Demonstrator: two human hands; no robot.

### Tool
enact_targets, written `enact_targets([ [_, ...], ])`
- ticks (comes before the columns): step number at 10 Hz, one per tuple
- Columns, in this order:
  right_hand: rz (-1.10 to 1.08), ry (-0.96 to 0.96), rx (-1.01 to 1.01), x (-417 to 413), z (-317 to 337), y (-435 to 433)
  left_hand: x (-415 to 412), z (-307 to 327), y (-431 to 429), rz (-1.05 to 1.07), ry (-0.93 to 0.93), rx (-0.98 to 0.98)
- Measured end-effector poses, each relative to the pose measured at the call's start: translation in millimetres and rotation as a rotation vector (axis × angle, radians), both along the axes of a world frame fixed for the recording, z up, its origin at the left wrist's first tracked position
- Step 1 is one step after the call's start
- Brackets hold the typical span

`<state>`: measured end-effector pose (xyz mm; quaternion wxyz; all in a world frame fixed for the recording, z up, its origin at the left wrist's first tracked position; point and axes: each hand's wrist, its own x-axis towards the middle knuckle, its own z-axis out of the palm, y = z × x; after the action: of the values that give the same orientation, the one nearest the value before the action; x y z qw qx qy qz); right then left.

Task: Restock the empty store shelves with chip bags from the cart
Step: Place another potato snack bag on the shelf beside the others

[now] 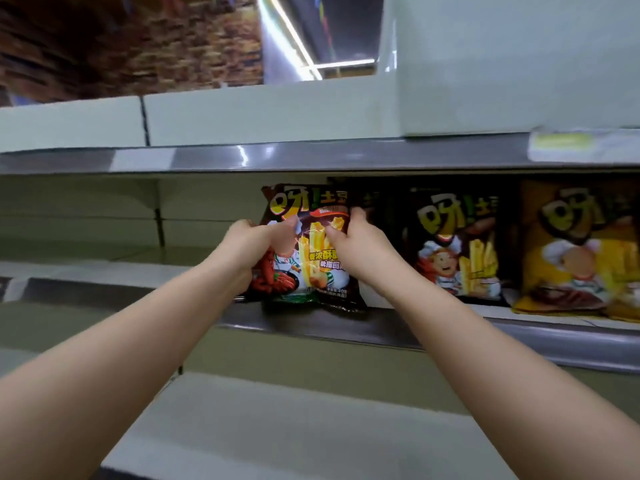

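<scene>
A dark brown chip bag (311,265) with yellow lettering stands upright at the front edge of the middle shelf (381,329). My left hand (247,249) grips its left side, fingers curled round the edge. My right hand (360,242) pinches its upper right edge. To the right on the same shelf stand another dark chip bag (457,244) and a yellow chip bag (578,247). The cart is out of sight.
The upper shelf (277,155) runs across above, with a price label (581,143) at its right. The middle shelf's left stretch (104,261) holds no bags. A lower shelf (294,427) juts out beneath my arms. An aisle with ceiling lights shows at top.
</scene>
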<state>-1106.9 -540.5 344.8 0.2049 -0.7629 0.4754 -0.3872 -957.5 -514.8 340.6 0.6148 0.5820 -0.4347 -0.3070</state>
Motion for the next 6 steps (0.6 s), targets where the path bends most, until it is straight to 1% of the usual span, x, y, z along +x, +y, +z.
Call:
enact_targets([
  [1, -0.15, 0.116, 0.091, -1, 12, -30, -5, 2, -52, -0.061, 0.028, 0.047],
  [2, -0.249, 0.141, 0.161, 1, 18, -48, -12, 0, -81, -0.089, 0.068, 0.058],
  [3, -0.279, 0.026, 0.233, 0, 12, -69, -24, -7, -113, -0.174, 0.061, 0.027],
  [4, -0.308, -0.046, 0.218, 3, 6, -79, -27, -14, -126, -0.196, 0.086, -0.025],
  [5, -0.309, -0.063, 0.17, 4, -3, -84, -29, -19, -140, -0.198, 0.122, -0.046],
  [6, -0.303, -0.092, 0.191, 8, -8, -90, -29, -23, -144, -0.229, 0.105, -0.061],
])
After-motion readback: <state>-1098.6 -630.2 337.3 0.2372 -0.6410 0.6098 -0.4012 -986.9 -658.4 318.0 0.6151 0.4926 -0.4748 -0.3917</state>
